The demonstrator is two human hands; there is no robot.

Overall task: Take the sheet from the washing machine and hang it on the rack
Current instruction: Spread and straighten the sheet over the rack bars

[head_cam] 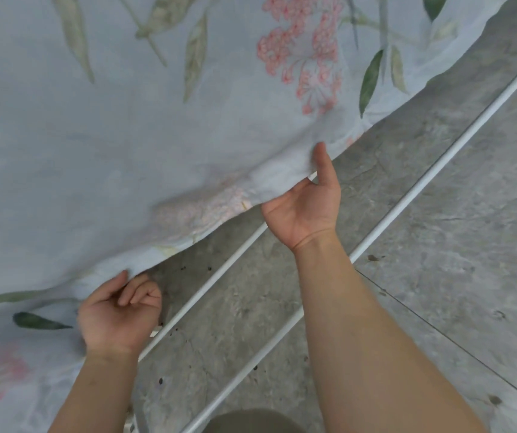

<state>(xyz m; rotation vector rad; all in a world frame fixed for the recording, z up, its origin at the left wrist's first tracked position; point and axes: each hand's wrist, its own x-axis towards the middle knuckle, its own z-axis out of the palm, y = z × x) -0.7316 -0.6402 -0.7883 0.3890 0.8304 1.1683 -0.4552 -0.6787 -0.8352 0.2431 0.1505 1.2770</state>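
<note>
A pale blue-grey sheet printed with pink flowers and green leaves lies spread over the white rods of the rack and covers the upper left of the view. My right hand pinches its lower hem, with the thumb on top of the cloth and the fingers hidden beneath it. My left hand is lower down at the hem, palm up and fingers curled. Its thumb tip touches the edge, and no cloth shows between its fingers.
Two more bare white rods of the rack run diagonally below the sheet's edge. Beneath them lies a grey stone-patterned floor with a few dark specks. A bit of my clothing shows at the bottom edge.
</note>
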